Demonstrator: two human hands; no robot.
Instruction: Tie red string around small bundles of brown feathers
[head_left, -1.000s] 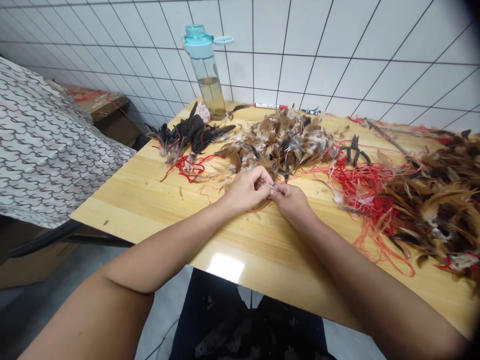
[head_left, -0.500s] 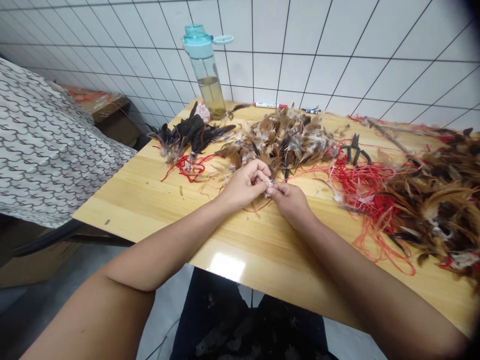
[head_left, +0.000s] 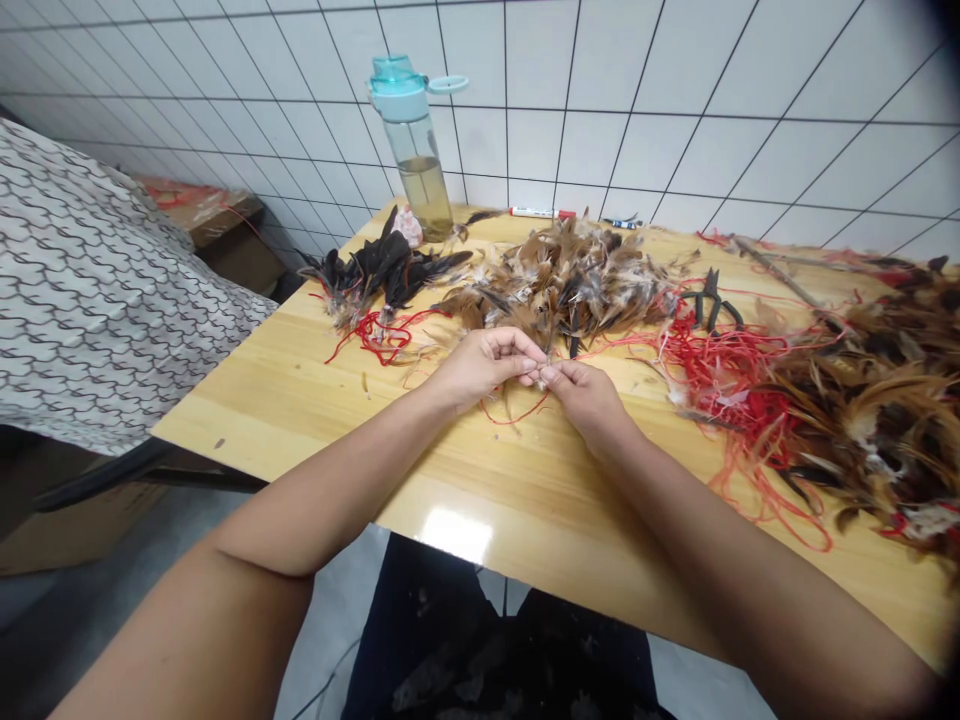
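Just in front of the brown feather pile (head_left: 577, 270), my left hand (head_left: 491, 365) and my right hand (head_left: 585, 390) meet with their fingertips together. Both pinch a small feather (head_left: 548, 357), of which only a bit shows between the fingers. A thin red string (head_left: 517, 421) curves along the tabletop just below my hands. Where its ends run under the fingers is hidden.
Black feathers (head_left: 386, 265) and red string (head_left: 382, 338) lie on the left, by a water bottle (head_left: 424, 170). Pliers (head_left: 709, 300), tangled red strings (head_left: 720, 365) and a big brown feather bundle (head_left: 885, 400) are on the right. Markers (head_left: 541, 212) lie along the wall.
My left hand's fingers have straightened and shifted slightly right, over the right fingertips. The pinched piece is turned, and more of the red string shows below. The table things have stayed put.
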